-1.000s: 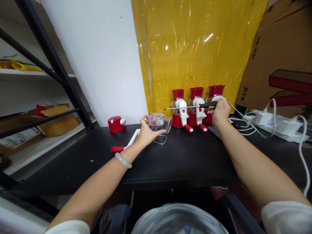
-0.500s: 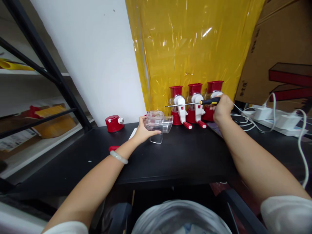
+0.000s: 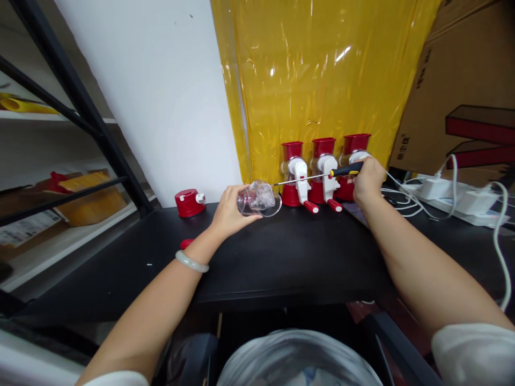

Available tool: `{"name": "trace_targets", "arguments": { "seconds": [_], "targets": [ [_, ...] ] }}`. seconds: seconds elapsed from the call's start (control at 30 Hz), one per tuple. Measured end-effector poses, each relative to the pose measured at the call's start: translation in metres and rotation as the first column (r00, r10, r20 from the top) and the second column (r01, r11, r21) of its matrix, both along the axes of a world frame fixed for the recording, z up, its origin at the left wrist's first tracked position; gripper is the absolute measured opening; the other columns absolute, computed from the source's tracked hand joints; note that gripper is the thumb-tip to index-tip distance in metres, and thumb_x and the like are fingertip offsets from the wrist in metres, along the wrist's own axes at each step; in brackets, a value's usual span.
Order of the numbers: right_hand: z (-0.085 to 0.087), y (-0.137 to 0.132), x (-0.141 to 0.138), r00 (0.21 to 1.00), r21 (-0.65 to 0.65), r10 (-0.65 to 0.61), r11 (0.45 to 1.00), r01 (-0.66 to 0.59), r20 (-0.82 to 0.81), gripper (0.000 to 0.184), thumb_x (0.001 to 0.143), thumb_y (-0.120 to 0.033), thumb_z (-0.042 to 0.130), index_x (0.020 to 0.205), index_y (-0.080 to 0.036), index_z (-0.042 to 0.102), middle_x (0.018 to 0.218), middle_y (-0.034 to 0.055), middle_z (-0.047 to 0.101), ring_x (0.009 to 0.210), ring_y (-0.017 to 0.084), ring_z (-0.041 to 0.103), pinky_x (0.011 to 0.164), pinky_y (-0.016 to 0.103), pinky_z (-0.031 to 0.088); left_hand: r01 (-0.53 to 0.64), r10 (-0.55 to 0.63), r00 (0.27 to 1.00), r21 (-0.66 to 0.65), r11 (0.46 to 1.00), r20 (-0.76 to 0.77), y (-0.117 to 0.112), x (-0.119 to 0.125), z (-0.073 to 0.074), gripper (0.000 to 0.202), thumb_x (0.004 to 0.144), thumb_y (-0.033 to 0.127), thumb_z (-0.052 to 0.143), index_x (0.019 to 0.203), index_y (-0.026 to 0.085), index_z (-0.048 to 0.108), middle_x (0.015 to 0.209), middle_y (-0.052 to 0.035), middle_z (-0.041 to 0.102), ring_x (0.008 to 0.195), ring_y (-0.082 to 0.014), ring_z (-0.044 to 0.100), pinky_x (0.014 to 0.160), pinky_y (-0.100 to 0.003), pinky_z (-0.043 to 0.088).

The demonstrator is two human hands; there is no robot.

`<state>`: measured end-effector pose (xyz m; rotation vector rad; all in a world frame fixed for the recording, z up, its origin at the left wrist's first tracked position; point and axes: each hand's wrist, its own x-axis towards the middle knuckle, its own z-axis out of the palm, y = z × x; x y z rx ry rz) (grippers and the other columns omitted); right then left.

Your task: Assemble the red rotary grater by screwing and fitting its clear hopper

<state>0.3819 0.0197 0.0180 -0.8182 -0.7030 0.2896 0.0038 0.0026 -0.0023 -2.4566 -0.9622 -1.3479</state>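
Observation:
My left hand [image 3: 227, 213] grips a clear plastic housing [image 3: 259, 198], tilted on its side just above the black table [image 3: 281, 262]. My right hand [image 3: 368, 178] holds a screwdriver [image 3: 322, 175] with a black and yellow handle; its thin shaft points left and its tip reaches the clear housing's rim. Behind them three red and white hand-crank units [image 3: 324, 167] stand in a row against the yellow plastic sheet [image 3: 317, 80].
A red cap part [image 3: 187, 203] sits at the table's back left, and a red crank handle [image 3: 185, 244] lies half hidden by my left wrist. White chargers and cables [image 3: 450, 195] lie at the right. Cardboard boxes [image 3: 462, 91] stand behind; a black metal shelf [image 3: 72, 134] is at the left.
My left hand lifted the clear housing off the table and tipped it onto its side. The screwdriver tip came down and left until it met the housing.

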Motion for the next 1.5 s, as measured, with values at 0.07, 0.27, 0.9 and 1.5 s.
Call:
{"name": "trace_targets", "arguments": {
  "seconds": [0.07,0.27,0.9,1.5],
  "targets": [
    [-0.001,0.000,-0.001,1.000,0.000,0.002,1.000,-0.002,0.027,0.025,0.091,-0.022,0.042,0.069,-0.019,0.052,0.042,-0.0061,0.046,0.032,0.008,0.045,0.031,0.018,0.032,0.001,-0.001,1.000,-0.002,1.000,-0.031,-0.002,0.000,0.001,0.085,0.060,0.038,0.092,0.132,0.027,0.047,0.127,-0.0101,0.056,0.121,-0.0323,0.056,0.104,-0.051,0.047],
    [0.000,-0.004,-0.004,0.998,-0.005,-0.005,1.000,0.005,0.064,0.023,0.089,-0.017,0.040,0.069,-0.019,0.053,0.043,-0.0060,0.046,0.033,0.009,0.044,0.031,0.019,0.035,-0.004,0.004,0.998,0.004,1.000,-0.055,-0.004,0.001,0.002,0.085,0.062,0.039,0.091,0.133,0.025,0.047,0.126,-0.0100,0.056,0.121,-0.0317,0.056,0.104,-0.050,0.048],
    [-0.006,0.004,0.001,0.993,0.008,-0.035,0.999,0.034,0.115,0.027,0.090,-0.034,0.048,0.065,-0.024,0.055,0.049,-0.0039,0.049,0.034,0.010,0.044,0.031,0.022,0.035,-0.045,0.046,0.992,0.013,0.999,-0.118,-0.008,0.002,0.003,0.084,0.064,0.040,0.090,0.136,0.028,0.047,0.127,-0.0101,0.055,0.120,-0.0322,0.055,0.102,-0.050,0.049],
    [-0.002,-0.005,-0.005,0.989,-0.002,-0.019,1.000,0.019,0.148,0.022,0.088,-0.018,0.042,0.070,-0.019,0.055,0.049,-0.0050,0.051,0.036,0.009,0.045,0.033,0.018,0.036,-0.078,0.078,0.986,0.005,0.997,-0.146,-0.011,0.003,0.005,0.083,0.064,0.037,0.090,0.135,0.028,0.048,0.126,-0.0098,0.054,0.119,-0.0323,0.055,0.101,-0.049,0.050]
  ]
}}
